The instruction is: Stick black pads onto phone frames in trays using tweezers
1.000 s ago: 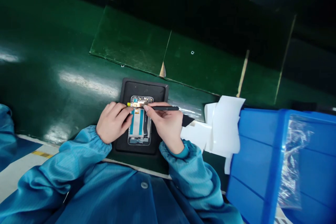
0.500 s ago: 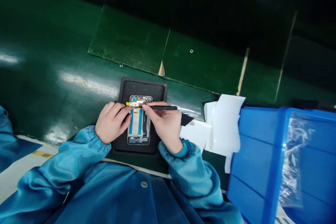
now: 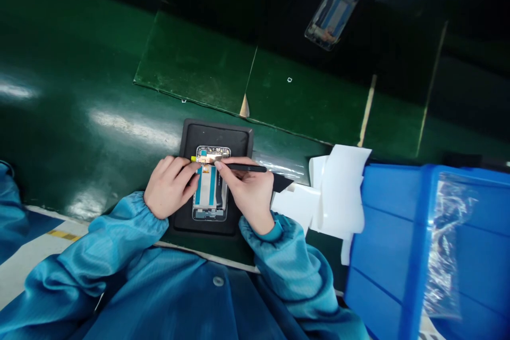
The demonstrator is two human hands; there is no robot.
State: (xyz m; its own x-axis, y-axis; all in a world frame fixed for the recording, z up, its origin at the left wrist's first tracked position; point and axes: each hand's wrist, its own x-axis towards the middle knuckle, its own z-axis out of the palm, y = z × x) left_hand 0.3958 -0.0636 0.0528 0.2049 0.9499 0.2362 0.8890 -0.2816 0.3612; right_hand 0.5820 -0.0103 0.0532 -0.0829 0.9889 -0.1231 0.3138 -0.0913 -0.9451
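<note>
An opened phone (image 3: 207, 191) lies face down on a black tray (image 3: 217, 134), its inner parts, blue strips and copper-coloured upper area exposed. My left hand (image 3: 169, 183) is closed at the phone's upper left edge, fingertips pressed on it by a small yellow tab (image 3: 193, 159). In my right hand (image 3: 255, 191) is a pair of black tweezers (image 3: 249, 168), held like a pen. Their tips point left to the copper area near the left fingertips. Whether anything sits between the tips is too small to tell.
A second opened phone (image 3: 332, 15) is in the dark area at the back right. White sheets (image 3: 342, 191) lie right of the tray, beside a blue bin (image 3: 386, 223) with clear plastic (image 3: 448, 244). A raised green mat edge (image 3: 191, 101) runs behind. Another person's sleeve (image 3: 11, 202) shows at left.
The second phone has come into view at the back right. The tweezers' rear end has dipped slightly as my right hand shifted a little. My left hand stays in place.
</note>
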